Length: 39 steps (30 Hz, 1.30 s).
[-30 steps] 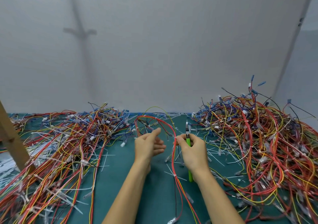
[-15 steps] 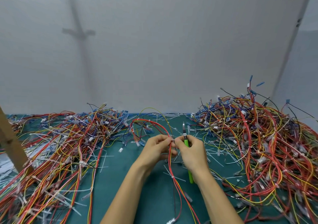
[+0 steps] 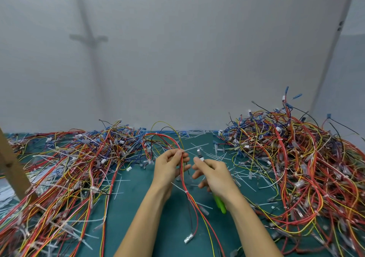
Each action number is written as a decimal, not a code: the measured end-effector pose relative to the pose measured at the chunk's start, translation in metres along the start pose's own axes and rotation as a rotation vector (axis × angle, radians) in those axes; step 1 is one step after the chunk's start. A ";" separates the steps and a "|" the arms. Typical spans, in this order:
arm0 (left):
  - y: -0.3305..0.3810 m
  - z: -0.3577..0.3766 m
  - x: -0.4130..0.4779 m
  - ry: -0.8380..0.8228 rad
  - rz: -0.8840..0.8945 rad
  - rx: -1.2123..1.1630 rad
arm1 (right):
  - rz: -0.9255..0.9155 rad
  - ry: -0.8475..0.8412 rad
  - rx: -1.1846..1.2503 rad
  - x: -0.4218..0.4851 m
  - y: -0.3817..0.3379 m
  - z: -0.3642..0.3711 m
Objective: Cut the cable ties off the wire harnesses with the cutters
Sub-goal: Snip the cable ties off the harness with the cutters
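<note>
A wire harness (image 3: 190,196) of red, yellow and black wires arches over the green mat (image 3: 138,207) in front of me. My left hand (image 3: 169,165) pinches its wires near the top of the loop. A white cable tie (image 3: 186,191) wraps the bundle below that hand. My right hand (image 3: 213,174) holds the cutters (image 3: 220,203), whose green handles stick out below the palm and whose metal jaws (image 3: 199,153) point up, just right of the harness. Its fingers are partly spread.
A big tangle of harnesses (image 3: 296,167) is heaped on the right. Another pile (image 3: 69,169) spreads across the left. Cut white ties (image 3: 215,154) litter the mat between them. A wooden post (image 3: 11,165) leans at the far left. A grey wall stands behind.
My left hand closed onto the harness and lifted it. My right hand drew a little to the right and loosened its fingers, with the cutters still in it.
</note>
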State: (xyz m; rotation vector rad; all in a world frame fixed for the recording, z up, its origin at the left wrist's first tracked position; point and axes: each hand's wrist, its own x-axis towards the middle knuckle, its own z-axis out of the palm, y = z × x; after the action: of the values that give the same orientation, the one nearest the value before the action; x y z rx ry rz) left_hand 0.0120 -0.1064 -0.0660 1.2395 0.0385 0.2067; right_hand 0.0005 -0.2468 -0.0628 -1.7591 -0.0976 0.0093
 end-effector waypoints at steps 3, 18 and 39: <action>0.001 0.001 -0.001 -0.003 0.022 -0.008 | -0.035 -0.024 -0.193 -0.004 0.002 0.007; 0.003 0.005 -0.004 -0.063 0.032 0.045 | -0.196 0.095 -0.444 -0.007 0.005 0.010; 0.004 0.007 -0.008 -0.086 0.051 0.115 | -0.181 0.107 -0.478 -0.006 0.006 0.007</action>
State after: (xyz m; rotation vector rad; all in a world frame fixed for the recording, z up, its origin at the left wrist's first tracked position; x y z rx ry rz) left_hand 0.0050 -0.1128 -0.0605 1.3641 -0.0560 0.1976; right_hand -0.0050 -0.2416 -0.0699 -2.2169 -0.1929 -0.2586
